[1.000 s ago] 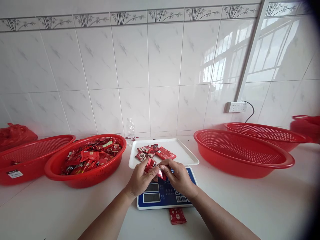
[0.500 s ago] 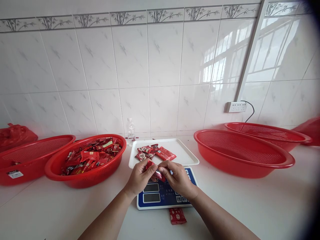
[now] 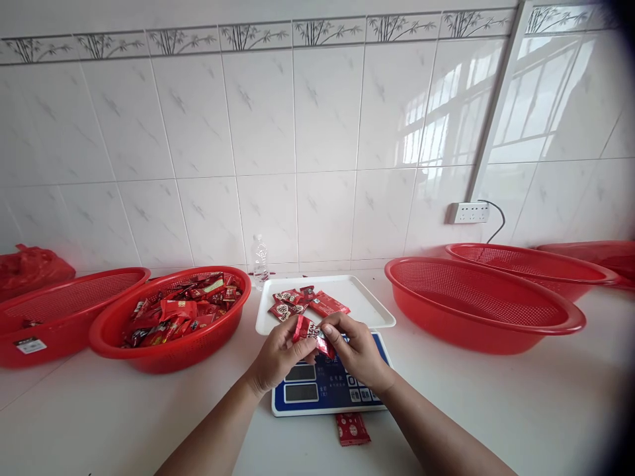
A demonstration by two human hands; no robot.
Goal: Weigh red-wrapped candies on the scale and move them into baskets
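Note:
Above the blue keypad of a weighing scale (image 3: 325, 400), both my hands grip one small red candy packet (image 3: 313, 336) with dark lettering. My left hand (image 3: 282, 354) is closed on its left end. Its right end is pinched between the thumb and fingers of my right hand (image 3: 358, 350). Just beyond my hands, the scale's white tray (image 3: 370, 301) holds several red packets (image 3: 292, 303) lying on its left half. One more red packet (image 3: 352, 428) lies on the table at the scale's front edge.
A red basket (image 3: 238, 311) heaped with red packets stands to the left, beside another red basket (image 3: 89, 291). Two red baskets (image 3: 476, 330) are at the right. A clear plastic bottle (image 3: 259, 261) stands behind the tray, near the tiled wall. Red bags (image 3: 34, 268) lie at both far sides.
The packet between my hands has turned, so more of its lettered face shows. At the far right, the red bag looks lower and more spread out.

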